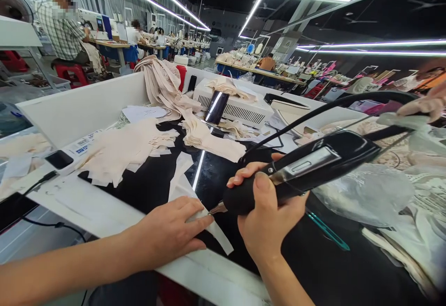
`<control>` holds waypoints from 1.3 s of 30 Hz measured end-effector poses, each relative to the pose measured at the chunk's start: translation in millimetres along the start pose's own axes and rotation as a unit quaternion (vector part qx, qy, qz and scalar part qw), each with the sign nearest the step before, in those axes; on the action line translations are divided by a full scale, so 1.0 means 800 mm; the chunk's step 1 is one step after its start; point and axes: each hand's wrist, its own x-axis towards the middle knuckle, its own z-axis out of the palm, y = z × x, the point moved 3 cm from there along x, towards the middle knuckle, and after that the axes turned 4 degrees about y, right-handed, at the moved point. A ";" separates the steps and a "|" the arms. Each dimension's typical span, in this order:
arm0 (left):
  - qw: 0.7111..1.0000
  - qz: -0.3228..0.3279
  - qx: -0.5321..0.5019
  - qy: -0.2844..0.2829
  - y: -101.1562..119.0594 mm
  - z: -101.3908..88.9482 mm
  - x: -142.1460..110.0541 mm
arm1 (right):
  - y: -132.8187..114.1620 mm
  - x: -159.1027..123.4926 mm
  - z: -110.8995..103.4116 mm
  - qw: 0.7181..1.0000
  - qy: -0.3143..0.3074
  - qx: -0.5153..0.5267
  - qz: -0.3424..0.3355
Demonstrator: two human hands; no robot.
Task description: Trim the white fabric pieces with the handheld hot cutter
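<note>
My left hand [176,224] lies with outstretched fingers pressing a narrow white fabric strip [181,180] onto the black work surface [149,199]. In my right hand [266,208] is a bulky black corded handheld tool [303,166] with a pointed metal tip. That tip touches or nearly touches the strip beside my left fingertips; the exact contact is too small to tell. Farther back, a fanned pile of cream fabric pieces [121,150] lies to the left. A smaller stack of cream pieces [216,143] sits behind the strip.
A slim teal object [327,231] lies right of my right hand. Clear plastic bags [365,192] and lace fabric crowd the right side. Behind stands a vented white box [237,106]. A phone-like black device [59,159] rests at left. Another person's hand [427,104] is at far right.
</note>
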 end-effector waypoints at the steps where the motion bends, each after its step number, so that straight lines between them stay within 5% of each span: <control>1: 1.000 -0.010 0.005 -0.002 0.000 -0.001 -0.002 | -0.001 -0.002 -0.001 1.000 0.000 -0.003 -0.001; 33: 0.999 -0.010 0.031 0.011 0.001 0.010 -0.011 | 0.009 0.004 0.018 0.999 -0.022 0.039 -0.012; 39: 0.997 -0.046 -0.022 -0.061 -0.011 -0.001 -0.001 | 0.014 0.011 0.018 0.999 -0.028 0.030 -0.003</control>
